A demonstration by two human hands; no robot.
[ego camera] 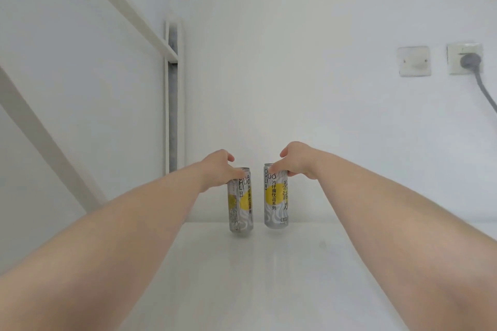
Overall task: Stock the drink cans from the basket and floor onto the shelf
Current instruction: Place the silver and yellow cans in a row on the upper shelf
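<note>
Two tall silver drink cans with yellow circles and black lettering stand side by side near the back of the white shelf (269, 277). My left hand (215, 169) grips the top of the left can (241, 209), which tilts slightly. My right hand (295, 160) holds the top of the right can (275, 204), which stands upright at the shelf's back edge. Both arms reach forward over the shelf. A small gap separates the two cans. No basket or floor is in view.
A white wall (295, 62) rises behind the shelf. At the left a white upright post (173, 105) and slanted shelf frame members run up. At the right, a blank wall plate (414, 61) and a socket with a grey plug (469, 60) and cable.
</note>
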